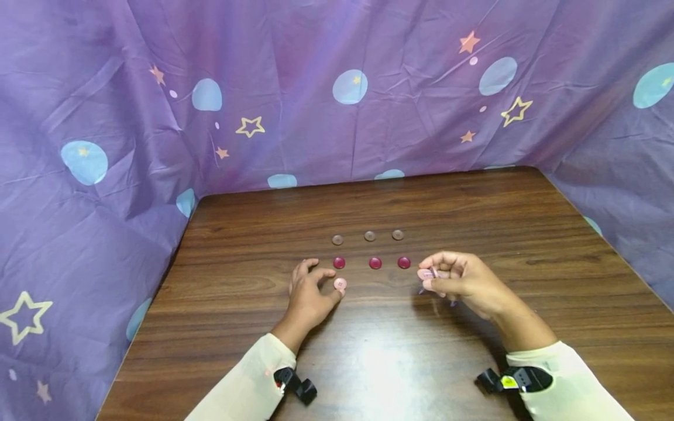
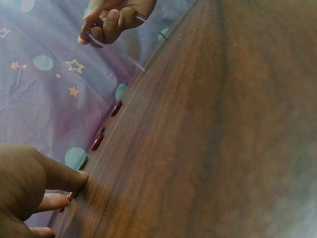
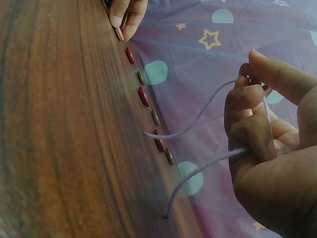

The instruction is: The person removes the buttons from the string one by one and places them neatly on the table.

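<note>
In the head view my left hand (image 1: pixel 310 295) is low over the table, its thumb and index finger at opposite edges of a flat pink button (image 1: pixel 340 284). My right hand (image 1: pixel 471 283) is raised a little above the wood and pinches a second pink button (image 1: pixel 425 274) between thumb and fingers. A lilac string (image 3: pixel 210 106) passes through that button's holes, and its two loose ends hang down past the curled fingers in the right wrist view. Backlight makes the held button (image 3: pixel 249 73) look dark there.
Three crimson buttons (image 1: pixel 375 263) lie in a row just beyond the hands. Behind them sit three brownish buttons (image 1: pixel 370 235). The wooden table (image 1: pixel 253 234) ends at a purple patterned cloth (image 1: pixel 295 88) on the back and sides.
</note>
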`<state>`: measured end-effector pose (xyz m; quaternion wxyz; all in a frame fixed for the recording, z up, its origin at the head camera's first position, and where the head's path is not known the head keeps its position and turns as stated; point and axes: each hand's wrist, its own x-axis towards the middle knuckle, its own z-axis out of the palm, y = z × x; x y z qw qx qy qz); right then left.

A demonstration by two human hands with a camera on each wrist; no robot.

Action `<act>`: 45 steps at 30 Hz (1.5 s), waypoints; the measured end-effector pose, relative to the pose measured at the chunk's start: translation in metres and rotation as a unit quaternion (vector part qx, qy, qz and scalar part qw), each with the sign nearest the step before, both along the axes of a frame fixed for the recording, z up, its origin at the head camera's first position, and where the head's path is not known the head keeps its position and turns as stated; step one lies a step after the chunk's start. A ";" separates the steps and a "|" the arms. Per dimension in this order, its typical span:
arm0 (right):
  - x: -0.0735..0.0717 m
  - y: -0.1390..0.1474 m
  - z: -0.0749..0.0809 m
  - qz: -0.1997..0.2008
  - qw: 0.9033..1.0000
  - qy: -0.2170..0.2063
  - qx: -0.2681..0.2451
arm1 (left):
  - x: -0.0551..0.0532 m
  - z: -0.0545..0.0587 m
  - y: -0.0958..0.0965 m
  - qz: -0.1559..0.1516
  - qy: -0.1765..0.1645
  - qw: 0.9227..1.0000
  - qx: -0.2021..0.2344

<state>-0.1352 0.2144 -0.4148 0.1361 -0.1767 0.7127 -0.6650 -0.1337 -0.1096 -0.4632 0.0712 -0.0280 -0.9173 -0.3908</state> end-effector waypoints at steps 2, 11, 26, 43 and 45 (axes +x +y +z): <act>0.000 0.000 0.000 -0.002 1.000 0.000 0.004 | 0.000 -0.001 0.000 0.000 0.001 1.000 0.002; 0.000 0.000 -0.003 -0.004 1.000 -0.009 -0.004 | 0.000 -0.001 0.000 0.006 0.000 1.000 0.011; 0.002 -0.004 -0.002 0.005 1.000 0.011 0.007 | 0.002 0.003 0.001 0.022 -0.001 0.999 0.045; 0.001 0.000 -0.001 0.009 1.000 0.026 0.013 | 0.007 0.013 0.010 0.030 0.087 0.991 0.093; 0.001 0.000 -0.001 0.010 1.000 0.026 0.013 | 0.008 0.014 0.012 0.022 0.101 0.990 0.094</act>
